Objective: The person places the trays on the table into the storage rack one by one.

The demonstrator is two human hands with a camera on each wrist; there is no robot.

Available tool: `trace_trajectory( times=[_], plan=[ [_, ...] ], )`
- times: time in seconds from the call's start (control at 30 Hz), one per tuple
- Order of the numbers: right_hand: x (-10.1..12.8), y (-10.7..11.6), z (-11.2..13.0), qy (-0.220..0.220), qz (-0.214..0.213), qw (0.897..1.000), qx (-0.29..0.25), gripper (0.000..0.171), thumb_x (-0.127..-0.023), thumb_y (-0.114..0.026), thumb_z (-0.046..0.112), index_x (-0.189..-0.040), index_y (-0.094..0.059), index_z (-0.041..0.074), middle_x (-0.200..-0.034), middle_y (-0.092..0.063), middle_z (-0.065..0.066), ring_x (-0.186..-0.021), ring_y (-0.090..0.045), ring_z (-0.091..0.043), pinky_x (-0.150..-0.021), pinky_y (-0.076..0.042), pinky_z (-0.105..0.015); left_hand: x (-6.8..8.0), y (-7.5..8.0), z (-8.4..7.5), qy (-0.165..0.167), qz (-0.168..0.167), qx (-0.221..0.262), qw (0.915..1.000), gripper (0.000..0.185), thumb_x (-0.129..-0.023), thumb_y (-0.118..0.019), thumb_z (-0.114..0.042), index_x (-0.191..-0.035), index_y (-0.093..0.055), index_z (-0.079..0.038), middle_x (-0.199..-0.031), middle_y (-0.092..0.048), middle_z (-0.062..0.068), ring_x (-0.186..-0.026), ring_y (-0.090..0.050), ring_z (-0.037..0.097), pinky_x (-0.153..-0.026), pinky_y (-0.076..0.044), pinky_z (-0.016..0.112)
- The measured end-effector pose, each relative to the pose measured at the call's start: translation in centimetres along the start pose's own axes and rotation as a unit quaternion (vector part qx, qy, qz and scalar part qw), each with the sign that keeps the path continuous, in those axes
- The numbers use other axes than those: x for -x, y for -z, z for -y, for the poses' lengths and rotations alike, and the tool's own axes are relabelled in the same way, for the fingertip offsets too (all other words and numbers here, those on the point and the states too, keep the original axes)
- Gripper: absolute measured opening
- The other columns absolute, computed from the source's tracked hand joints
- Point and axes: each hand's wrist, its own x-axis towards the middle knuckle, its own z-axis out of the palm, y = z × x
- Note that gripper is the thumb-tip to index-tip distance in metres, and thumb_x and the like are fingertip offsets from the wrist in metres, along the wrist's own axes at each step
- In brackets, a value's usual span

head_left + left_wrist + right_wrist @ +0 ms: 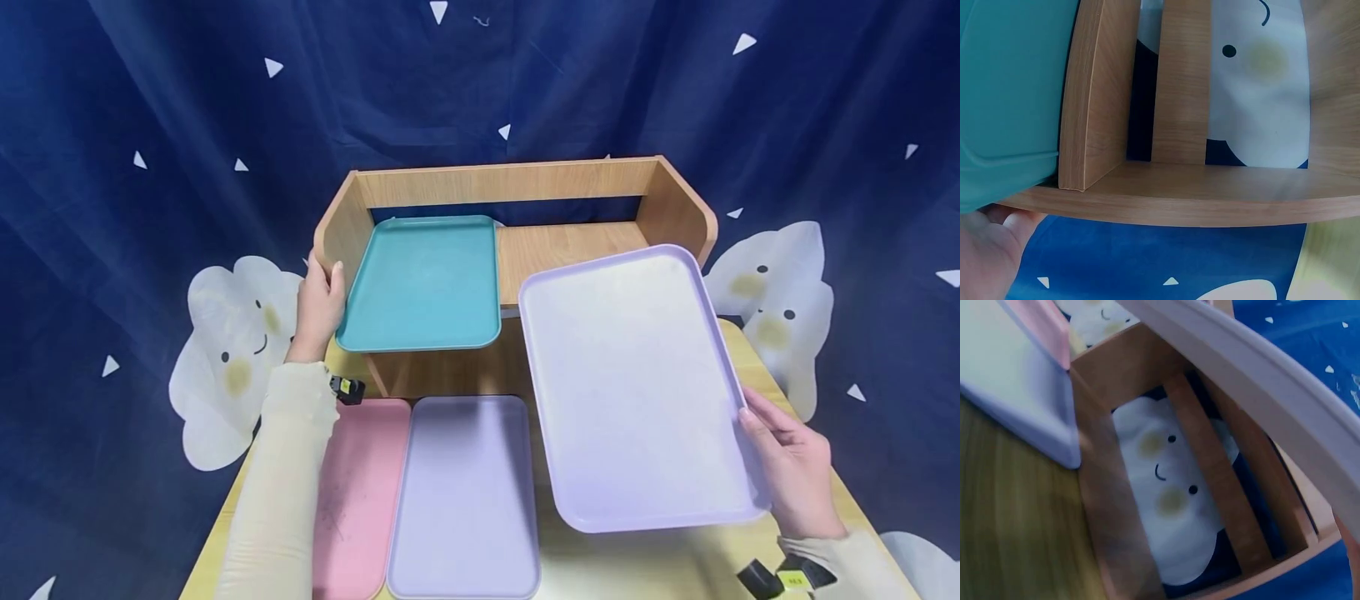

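Observation:
My left hand [318, 304] grips the front edge of the left side panel of a wooden shelf [570, 246]; in the left wrist view the left hand [988, 256] shows at the lower left corner. Beside it a teal tray [427, 283] lies on the shelf's upper board, its near end jutting past the front edge. At the right, my right hand [795, 467] pinches the right rim of a lavender tray [637, 392], thumb on its upper face. That tray is held tilted in front of the shelf's right part, its rim [1260, 381] crossing the right wrist view.
A pink tray [363, 500] and a second lavender tray [465, 500] lie side by side on the wooden table [615, 567], in front of the shelf. A dark blue curtain [480, 83] with white triangles and clouds hangs behind.

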Motion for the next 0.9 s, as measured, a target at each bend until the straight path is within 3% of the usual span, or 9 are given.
trace_trajectory(
  times=[0.3, 0.43, 0.63, 0.8, 0.9],
  plan=[
    [-2.0, -1.7, 1.4, -0.005, 0.036, 0.999, -0.009, 0.033, -0.090, -0.061, 0.004, -0.122, -0.064, 0.007, -0.100, -0.069, 0.016, -0.075, -0.065, 0.001, -0.058, -0.050, -0.013, 0.0, 0.0, -0.1, 0.001, 0.004, -0.001, 1.0000, 0.053, -0.101, -0.037, -0.034, -0.148, -0.024, -0.013, -0.140, -0.046, 0.019, -0.125, -0.048, 0.034, -0.102, -0.038, 0.051],
    [-3.2, -2.5, 1.8, -0.012, 0.061, 0.996, -0.057, 0.032, -0.091, -0.060, 0.004, -0.122, -0.064, 0.009, -0.102, -0.070, 0.013, -0.079, -0.065, 0.000, -0.061, -0.051, -0.014, 0.1, 0.2, -0.1, 0.000, 0.002, -0.007, 1.0000, 0.053, -0.101, -0.037, -0.034, -0.147, -0.025, -0.012, -0.139, -0.047, 0.020, -0.124, -0.049, 0.034, -0.101, -0.038, 0.051],
    [-5.3, -3.5, 2.5, -0.049, 0.100, 0.988, -0.111, 0.028, -0.092, -0.059, 0.008, -0.118, -0.068, 0.015, -0.100, -0.070, 0.010, -0.078, -0.066, -0.003, -0.061, -0.053, -0.017, 0.2, 0.1, -0.1, -0.002, 0.002, -0.001, 1.0000, 0.053, -0.101, -0.037, -0.034, -0.148, -0.025, -0.012, -0.139, -0.047, 0.020, -0.123, -0.049, 0.034, -0.101, -0.039, 0.050],
    [-6.6, -4.4, 3.2, -0.073, 0.110, 0.982, -0.138, 0.025, -0.092, -0.060, 0.008, -0.113, -0.071, 0.015, -0.095, -0.072, 0.008, -0.077, -0.066, -0.004, -0.062, -0.053, -0.018, 0.2, 0.1, -0.3, -0.005, -0.001, 0.005, 1.0000, 0.052, -0.101, -0.038, -0.032, -0.148, -0.025, -0.012, -0.139, -0.047, 0.020, -0.124, -0.048, 0.033, -0.102, -0.038, 0.050],
    [-7.3, -5.0, 3.5, -0.110, 0.113, 0.975, -0.154, 0.025, -0.091, -0.061, 0.010, -0.114, -0.070, 0.016, -0.092, -0.072, 0.006, -0.078, -0.067, -0.006, -0.063, -0.054, -0.020, 0.2, 0.1, -0.4, -0.005, -0.001, 0.005, 1.0000, 0.052, -0.101, -0.038, -0.031, -0.148, -0.025, -0.012, -0.139, -0.047, 0.020, -0.124, -0.049, 0.033, -0.102, -0.038, 0.050]
  ],
)
